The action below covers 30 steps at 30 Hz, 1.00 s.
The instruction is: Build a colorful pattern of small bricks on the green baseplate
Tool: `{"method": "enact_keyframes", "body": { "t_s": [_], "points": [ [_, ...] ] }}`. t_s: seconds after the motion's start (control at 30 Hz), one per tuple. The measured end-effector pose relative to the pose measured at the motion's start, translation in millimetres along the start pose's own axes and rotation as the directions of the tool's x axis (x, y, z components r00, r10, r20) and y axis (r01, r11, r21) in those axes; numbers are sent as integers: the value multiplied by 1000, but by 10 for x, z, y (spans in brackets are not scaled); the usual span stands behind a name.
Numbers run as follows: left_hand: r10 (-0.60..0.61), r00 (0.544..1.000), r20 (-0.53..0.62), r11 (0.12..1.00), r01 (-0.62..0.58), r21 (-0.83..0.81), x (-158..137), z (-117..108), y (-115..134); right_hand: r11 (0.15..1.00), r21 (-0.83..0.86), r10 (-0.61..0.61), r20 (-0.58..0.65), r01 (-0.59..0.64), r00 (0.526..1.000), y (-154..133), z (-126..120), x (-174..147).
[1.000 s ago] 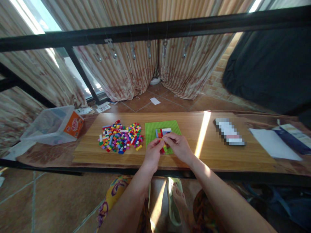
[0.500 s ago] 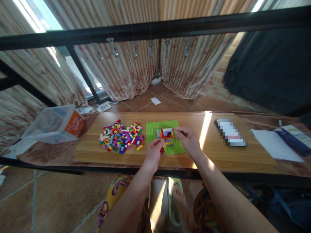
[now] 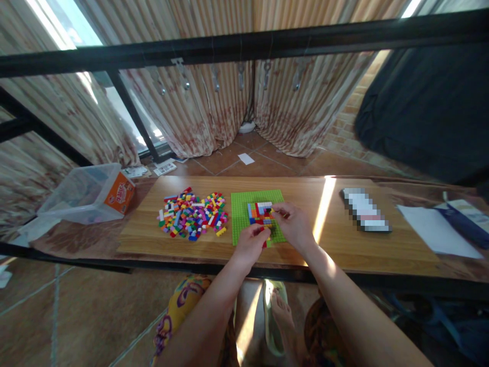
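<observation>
A green studded baseplate [image 3: 239, 201] lies on the wooden board in front of me. On it sits a low, multicoloured build of toy bricks [image 3: 257, 211], with blue, red, orange and white pieces showing. My left hand [image 3: 250, 243] is closed at the near edge of the build, a red toy brick [image 3: 264, 244] showing at its fingertips. From the right, my right hand [image 3: 293, 223] reaches the build with thumb and forefinger pinched at its right side. Whatever is in that pinch is too small to make out. Both hands partly cover the build and plate.
A pile of loose bricks [image 3: 193, 214] spreads left of the plate. Farther left stands a clear plastic box [image 3: 80, 196] with an orange label. To the right lie a pixelated phone-like object [image 3: 364, 210] and white paper [image 3: 435, 232]. A dark rail [image 3: 244, 46] crosses ahead.
My right hand has moved left and in, from beside the build to touching its right side. My left hand has shifted slightly right along the near edge, with the red brick.
</observation>
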<state>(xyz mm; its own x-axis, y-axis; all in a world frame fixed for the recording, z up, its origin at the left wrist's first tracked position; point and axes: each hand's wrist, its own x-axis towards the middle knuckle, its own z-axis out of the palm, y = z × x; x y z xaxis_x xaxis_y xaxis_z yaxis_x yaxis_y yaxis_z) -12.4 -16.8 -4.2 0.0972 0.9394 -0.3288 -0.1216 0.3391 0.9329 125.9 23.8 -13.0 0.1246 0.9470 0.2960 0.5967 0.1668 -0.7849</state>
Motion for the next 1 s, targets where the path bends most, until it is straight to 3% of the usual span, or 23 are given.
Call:
{"method": "enact_keyframes", "body": {
  "t_s": [0.27, 0.6, 1.0],
  "points": [
    [16, 1000, 4, 1000, -16, 18, 11, 5, -45, 977, -187, -88, 72, 100, 994, 44, 102, 12],
    [28, 1000, 12, 999, -29, 29, 37, -24, -77, 928, -348, -107, 87, 131, 990, 71, 194, 26],
    [50, 999, 12, 998, -50, 49, 52, -48, -124, 944, -311, -90, 70, 108, 993, 75, 206, 13]
  ]
}}
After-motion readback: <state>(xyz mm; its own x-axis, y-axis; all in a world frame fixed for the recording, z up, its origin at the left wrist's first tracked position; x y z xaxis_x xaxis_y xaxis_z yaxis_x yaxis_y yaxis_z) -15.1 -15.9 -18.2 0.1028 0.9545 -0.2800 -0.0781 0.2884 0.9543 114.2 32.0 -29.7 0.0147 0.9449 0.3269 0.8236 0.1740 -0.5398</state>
